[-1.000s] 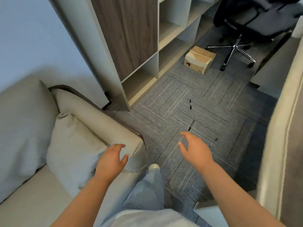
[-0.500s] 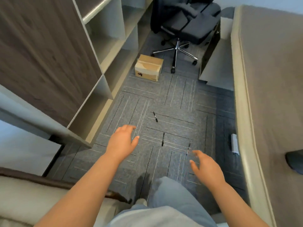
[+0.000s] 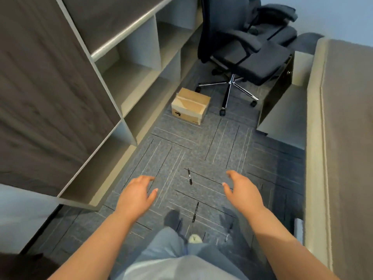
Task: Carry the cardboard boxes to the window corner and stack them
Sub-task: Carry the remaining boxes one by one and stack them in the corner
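Cardboard box [image 3: 190,106] sits on the grey carpet [image 3: 220,142] ahead of you, closed and upright, just beside the foot of the open shelf unit [image 3: 131,81] on your left and near the chrome base of the black office chair [image 3: 250,51]. Your left hand [image 3: 137,194] and right hand [image 3: 241,190] both reach out in front of you above the floor, well apart from the box, palms down and turned a little toward each other. The fingers of each are loosely spread and relaxed, holding nothing. Between your hands a black pen [image 3: 189,176] lies on the carpet, and a second pen [image 3: 195,212] lies nearer your feet. One pale shoe [image 3: 194,238] shows past your jeans. A grey-topped desk [image 3: 343,128] runs along your right.
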Motion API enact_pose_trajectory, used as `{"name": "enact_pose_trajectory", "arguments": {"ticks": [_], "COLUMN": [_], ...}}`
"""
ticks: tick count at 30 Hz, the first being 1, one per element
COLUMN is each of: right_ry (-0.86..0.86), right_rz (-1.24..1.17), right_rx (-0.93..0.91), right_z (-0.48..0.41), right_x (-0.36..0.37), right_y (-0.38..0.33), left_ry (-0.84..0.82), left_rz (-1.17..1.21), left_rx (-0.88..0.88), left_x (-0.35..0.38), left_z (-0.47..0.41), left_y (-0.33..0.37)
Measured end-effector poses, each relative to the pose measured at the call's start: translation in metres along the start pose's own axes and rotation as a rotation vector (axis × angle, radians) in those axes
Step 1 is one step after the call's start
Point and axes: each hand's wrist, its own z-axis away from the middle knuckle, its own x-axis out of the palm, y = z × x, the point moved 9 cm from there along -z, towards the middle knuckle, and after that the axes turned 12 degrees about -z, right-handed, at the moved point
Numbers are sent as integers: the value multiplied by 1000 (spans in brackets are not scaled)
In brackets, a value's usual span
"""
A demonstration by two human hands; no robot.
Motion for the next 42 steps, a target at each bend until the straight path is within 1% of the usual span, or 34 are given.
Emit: {"name": "enact_pose_trajectory", "arguments": {"ticks": [6,8,10,14,18,21,25,28,30,34,38,42], "right_ry": [-22,-38,-62,-48,-40,-10,20,55,53,-29,-110,-163], "right_rz": [5,-7,-14,6,36,-10,-24,-45,-48,-18,39,63], "right_rx": [-106,-116,-88,-53,63,162,253,270,266,231,106,0], "right_z": [-118,-158,-200,-273,-327,-357,-392,-429,-460,-542,-638,-720], "right_x": [-21,-21,-18,-17,-26,-40,-58,-73,-82,-96,-117,-131], "right_y": [-52,-65,-73,-82,-78,-65,-49,-40,-34,-27,-42,-61], "left_ry": [-6,5,11,3,-2,0,35,42,27,-20,-108,-102], "left_rz": [62,66,59,45,25,4,9,-11,-15,-11,-35,19], "left_rx": [-141,-170,-164,-79,51,137,209,238,231,186,41,-72], "left_x": [-18,-28,-40,-73,-117,-145,-173,-183,-183,-173,-164,-168], "left_z": [-72,-108,-151,-255,-360,-429,-494,-536,-566,-623,-663,-696], "left_y": [-29,-36,-39,-37,-20,1,36,60,70,71,60,57]}}
